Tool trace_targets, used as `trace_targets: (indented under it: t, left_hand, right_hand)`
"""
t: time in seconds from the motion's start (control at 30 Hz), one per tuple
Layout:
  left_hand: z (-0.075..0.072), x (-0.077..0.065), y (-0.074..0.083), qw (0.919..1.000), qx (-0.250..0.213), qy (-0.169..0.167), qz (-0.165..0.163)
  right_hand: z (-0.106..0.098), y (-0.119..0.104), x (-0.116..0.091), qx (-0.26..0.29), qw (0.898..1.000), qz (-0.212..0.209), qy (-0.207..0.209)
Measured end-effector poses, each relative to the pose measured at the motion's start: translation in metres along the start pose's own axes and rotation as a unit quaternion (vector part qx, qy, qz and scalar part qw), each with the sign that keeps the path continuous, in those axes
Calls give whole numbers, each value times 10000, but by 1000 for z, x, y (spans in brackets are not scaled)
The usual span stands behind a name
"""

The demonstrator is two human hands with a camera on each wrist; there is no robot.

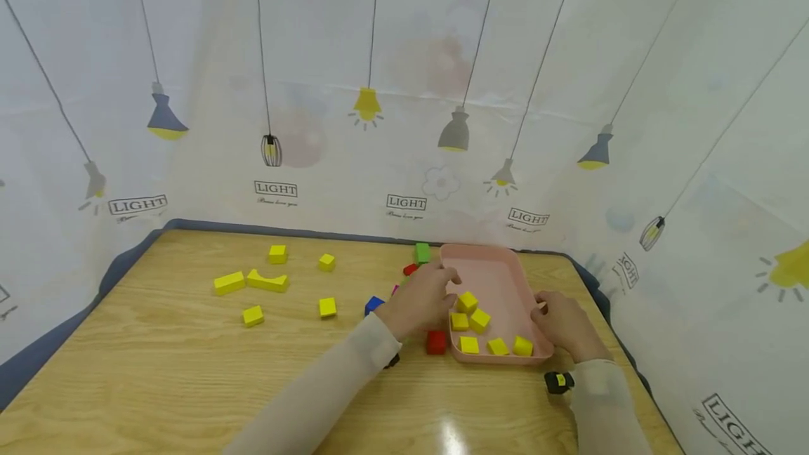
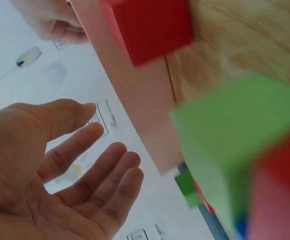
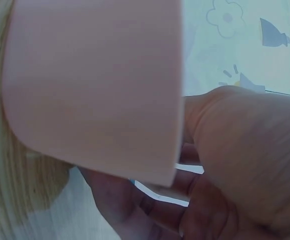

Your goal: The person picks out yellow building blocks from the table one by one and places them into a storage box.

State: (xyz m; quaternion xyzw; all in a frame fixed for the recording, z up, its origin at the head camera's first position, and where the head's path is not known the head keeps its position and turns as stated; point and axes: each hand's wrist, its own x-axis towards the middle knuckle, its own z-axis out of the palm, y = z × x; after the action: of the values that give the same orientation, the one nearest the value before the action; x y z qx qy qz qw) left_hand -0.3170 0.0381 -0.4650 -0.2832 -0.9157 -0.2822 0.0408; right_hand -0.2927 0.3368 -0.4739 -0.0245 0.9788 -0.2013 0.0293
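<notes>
Inside tray [image 1: 496, 272], 6 yellow blocks [image 1: 479, 319]

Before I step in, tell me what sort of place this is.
Probably a small enclosed tabletop workspace, perhaps set up for sorting or play: a wooden table stands against a pale, creased backdrop printed with hanging lamps, and yellow blocks lie on it and in a pink tray.

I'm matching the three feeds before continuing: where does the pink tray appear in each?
Head: pink tray, lower right of centre.
Left wrist: pink tray, outer wall slanting from the top edge to the centre.
Right wrist: pink tray, large, upper left to centre.
Shared landmark: wood-grain tabletop.
</notes>
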Motion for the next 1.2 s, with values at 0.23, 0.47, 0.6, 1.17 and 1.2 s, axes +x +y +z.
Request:
trace_targets:
  t: [0.23, 0.47, 0.6, 1.17, 1.2]
  left_hand:
    - [-18, -13, -30, 9985, 422, 340, -50]
    - [-36, -33, -63, 9964, 308, 283, -731]
    - [-46, -40, -81, 9939, 466, 413, -907]
    - [-89, -62, -138, 9774, 784, 665, -1846]
    - [-90, -63, -140, 9773, 748, 681, -1863]
  right_hand:
    - [5, 2, 4, 0, 9999, -153, 56]
    - [4, 2, 5, -12, 9998, -192, 52]
    - [4, 3, 5, -30, 9996, -251, 83]
    - [8, 12, 5, -9, 9991, -359, 209]
    - [7, 12, 5, -11, 9991, -358, 208]
